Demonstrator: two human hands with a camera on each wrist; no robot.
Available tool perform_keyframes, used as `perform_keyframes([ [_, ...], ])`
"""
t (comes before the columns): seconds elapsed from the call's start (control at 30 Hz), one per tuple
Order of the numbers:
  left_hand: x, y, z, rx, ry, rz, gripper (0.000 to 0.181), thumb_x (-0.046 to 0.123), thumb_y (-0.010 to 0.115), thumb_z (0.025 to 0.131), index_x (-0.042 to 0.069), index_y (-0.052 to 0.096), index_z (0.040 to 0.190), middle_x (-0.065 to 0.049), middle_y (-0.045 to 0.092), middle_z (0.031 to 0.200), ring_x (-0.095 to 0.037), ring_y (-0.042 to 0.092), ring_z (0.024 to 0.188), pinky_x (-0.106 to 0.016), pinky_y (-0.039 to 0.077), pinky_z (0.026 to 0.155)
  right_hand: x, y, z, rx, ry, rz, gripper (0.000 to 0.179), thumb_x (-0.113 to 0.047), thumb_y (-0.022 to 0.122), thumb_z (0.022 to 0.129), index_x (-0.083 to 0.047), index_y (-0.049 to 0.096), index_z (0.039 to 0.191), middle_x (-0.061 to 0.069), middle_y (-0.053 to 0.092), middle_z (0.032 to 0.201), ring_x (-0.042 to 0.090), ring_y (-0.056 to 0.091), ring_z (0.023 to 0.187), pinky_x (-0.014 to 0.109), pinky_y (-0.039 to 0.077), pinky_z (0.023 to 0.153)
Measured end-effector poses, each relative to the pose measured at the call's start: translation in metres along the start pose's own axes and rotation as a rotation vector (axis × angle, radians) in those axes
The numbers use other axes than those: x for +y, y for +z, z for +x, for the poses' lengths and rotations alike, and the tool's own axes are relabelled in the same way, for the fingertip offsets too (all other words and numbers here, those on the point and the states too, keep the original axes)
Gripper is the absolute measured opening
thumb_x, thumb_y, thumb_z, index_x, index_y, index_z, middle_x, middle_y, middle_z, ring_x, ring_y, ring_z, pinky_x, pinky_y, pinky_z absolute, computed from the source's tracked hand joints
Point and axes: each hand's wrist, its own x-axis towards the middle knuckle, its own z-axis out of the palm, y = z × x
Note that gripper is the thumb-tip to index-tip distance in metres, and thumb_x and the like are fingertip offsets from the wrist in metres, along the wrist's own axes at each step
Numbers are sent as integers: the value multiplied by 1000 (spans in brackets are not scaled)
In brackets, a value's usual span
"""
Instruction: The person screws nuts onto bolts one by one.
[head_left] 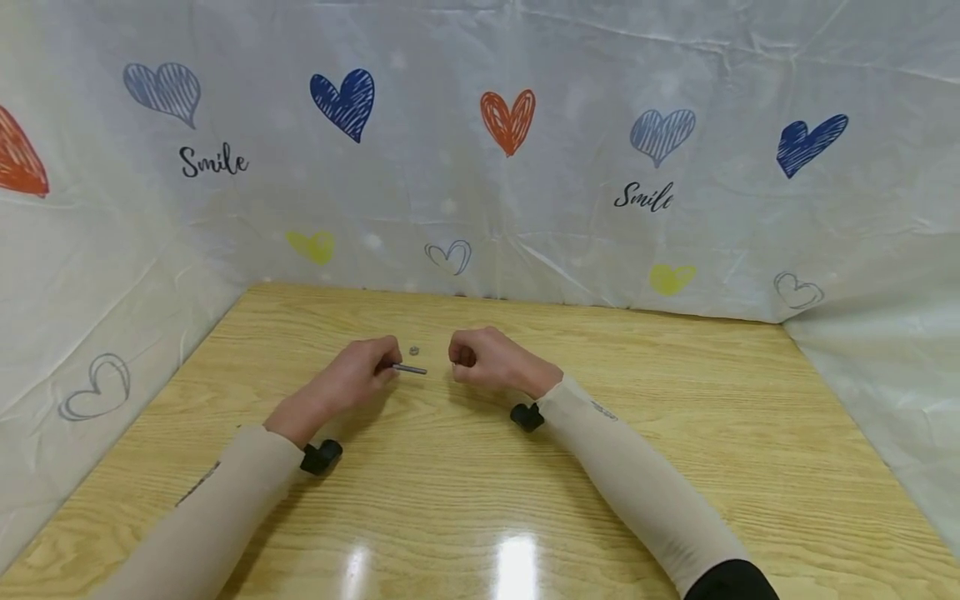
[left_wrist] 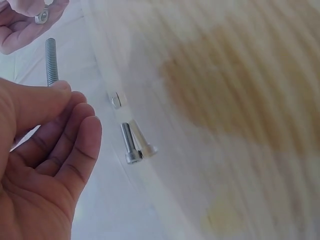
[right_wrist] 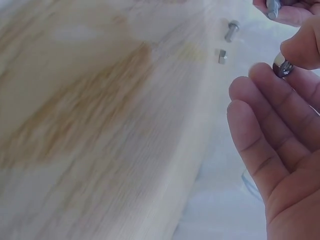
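My left hand (head_left: 358,372) pinches a bolt (head_left: 410,369) between thumb and index finger. Its bare threaded end (left_wrist: 51,60) points toward the right hand, while the head is hidden in the grip. Across a small gap, my right hand (head_left: 491,360) holds a metal nut (right_wrist: 283,66) by thumb and fingertip. The nut and the bolt end are apart. A second nut (head_left: 414,351) lies on the table just beyond the left hand. Near it in the left wrist view lies a socket-head bolt (left_wrist: 129,142), which the left hand hides from the head view.
The wooden table (head_left: 480,492) is glossy and shows reflections of the loose hardware and lights. A white sheet (head_left: 570,242) with printed hearts hangs along the back and both sides. Each wrist carries a small black camera, such as the left one (head_left: 322,457).
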Motion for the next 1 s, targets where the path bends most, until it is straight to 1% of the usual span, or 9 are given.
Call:
perform_keyframes([
  [0.23,5,4,2,14,5,-19,10,-1,65,89,5,58,93,-4,62,84,-14,58,73,-32,48,63,3,-3,-10,48,-15,-23,4,-15,60,89,-15,61,94,-7,61,83,6,56,74,22,48,70],
  [0.33,7,6,3,22,6,-18,10,0,65,90,6,58,93,-4,63,85,-14,58,73,-32,49,63,4,-6,-15,66,-26,-15,5,-14,59,90,-13,62,94,-7,61,82,7,56,73,23,48,69],
  [0.4,9,7,4,28,10,-24,10,0,65,90,6,58,93,-6,64,86,-15,59,74,-32,49,64,5,-7,-19,77,-30,-8,5,-14,59,90,-13,62,94,-7,61,81,7,56,73,23,48,68],
  [0.5,12,9,5,37,18,-39,9,0,64,90,6,58,93,-10,66,93,-18,62,79,-33,50,65,7,-9,-24,88,-26,5,4,-14,59,90,-14,61,93,-7,61,81,7,56,72,23,48,68],
  [0.57,14,10,6,41,22,-52,9,0,64,90,6,58,93,-10,66,94,-18,62,79,-33,50,66,9,-10,-27,103,-29,13,4,-13,60,89,-15,61,92,-7,61,80,6,56,72,23,49,68],
  [0.63,16,11,7,43,28,-60,9,0,64,90,6,58,94,-8,65,92,-17,61,79,-33,50,66,10,-10,-30,120,-35,18,5,-12,60,88,-15,61,92,-7,60,80,7,56,72,23,49,68],
  [0.77,19,14,9,52,46,-66,10,0,64,90,7,58,93,-3,62,84,-13,57,73,-31,49,63,12,-12,-35,160,-58,27,6,-10,61,87,-15,61,90,-7,60,80,7,56,72,23,49,67],
  [1.0,25,19,13,77,87,-86,11,0,66,89,8,59,91,0,61,82,-10,55,70,-29,47,61,14,-13,-43,188,-72,35,3,-13,60,88,-13,61,91,-7,60,80,7,55,70,24,49,65],
])
